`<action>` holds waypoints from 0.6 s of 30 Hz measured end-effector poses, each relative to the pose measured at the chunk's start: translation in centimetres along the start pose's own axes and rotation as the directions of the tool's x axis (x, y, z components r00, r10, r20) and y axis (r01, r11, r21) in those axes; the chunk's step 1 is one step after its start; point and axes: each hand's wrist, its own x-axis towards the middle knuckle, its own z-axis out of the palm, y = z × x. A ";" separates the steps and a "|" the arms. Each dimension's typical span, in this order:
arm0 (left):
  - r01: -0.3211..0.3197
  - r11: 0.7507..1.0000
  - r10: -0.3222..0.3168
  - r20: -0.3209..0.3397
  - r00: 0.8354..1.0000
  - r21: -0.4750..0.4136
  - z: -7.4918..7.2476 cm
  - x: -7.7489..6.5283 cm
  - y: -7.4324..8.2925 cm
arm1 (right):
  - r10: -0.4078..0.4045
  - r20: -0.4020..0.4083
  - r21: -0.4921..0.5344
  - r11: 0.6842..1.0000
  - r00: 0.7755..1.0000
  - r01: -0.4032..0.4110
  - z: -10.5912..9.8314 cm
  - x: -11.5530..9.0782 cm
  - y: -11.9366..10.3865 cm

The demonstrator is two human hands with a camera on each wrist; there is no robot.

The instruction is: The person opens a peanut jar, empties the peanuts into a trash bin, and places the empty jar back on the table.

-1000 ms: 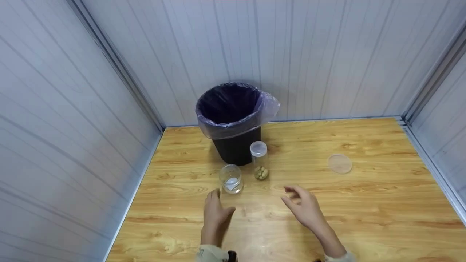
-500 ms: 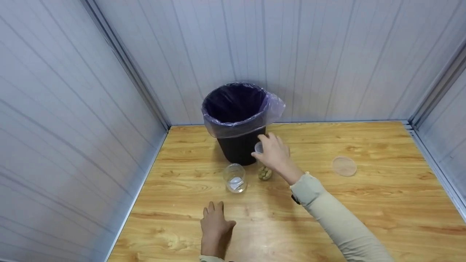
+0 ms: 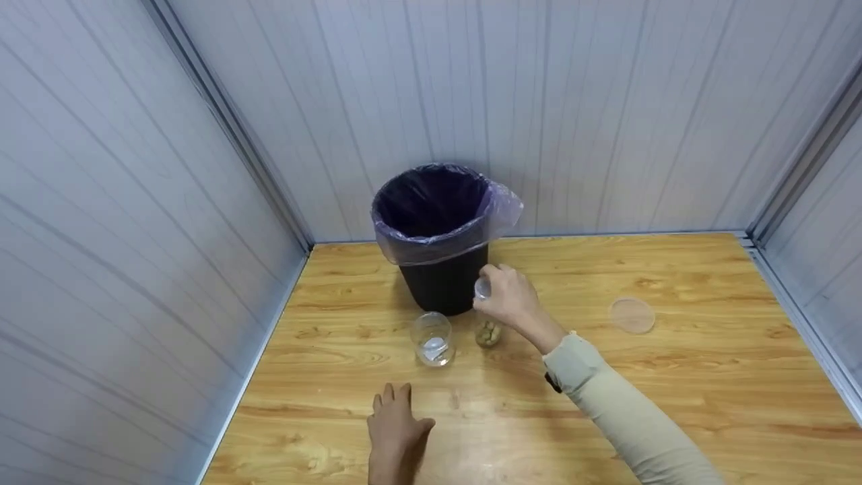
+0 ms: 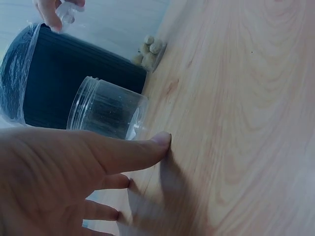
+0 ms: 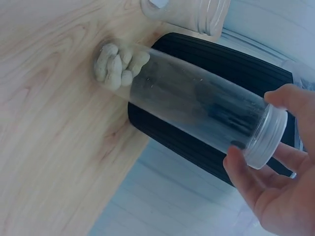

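A tall clear plastic jar (image 5: 197, 101) stands on the table with several unshelled peanuts (image 5: 115, 66) at its bottom. My right hand (image 3: 513, 296) has its fingers and thumb around the jar's translucent lid (image 5: 266, 140). In the head view that hand covers most of the jar, leaving the lid's left side and the peanuts visible. To the left is a shorter clear jar (image 3: 432, 339) without a lid, with something small and white inside. Nearer the front, my left hand (image 3: 394, 424) is spread low over the tabletop, apart from the short jar in the left wrist view.
A black trash bin (image 3: 441, 279) lined with a purple plastic bag (image 3: 431, 249) stands just behind the jars. A round clear lid (image 3: 632, 315) lies flat on the wood-grain table (image 3: 707, 377) at the right. Pale panelled walls (image 3: 579, 121) enclose the table's back and sides.
My right hand has reached forward and left from over the bare wood to the tall jar's lid. My left hand has drawn back from the short jar and its fingers have spread.
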 end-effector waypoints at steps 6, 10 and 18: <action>-0.002 0.999 0.002 -0.014 1.000 -0.033 -0.1 -0.2 0.3 | -0.020 -0.020 0.129 0.991 1.000 0.023 -2.2 -2.8 0.8; -0.085 0.986 0.076 -0.069 0.995 -0.145 -0.5 -0.2 1.1 | -0.070 -0.030 0.220 0.973 0.997 0.075 -4.1 -5.2 1.3; -0.261 0.693 0.199 -0.169 0.965 -0.673 -1.4 0.9 4.4 | -0.120 -0.061 0.449 0.883 0.991 0.135 -7.2 -9.9 2.6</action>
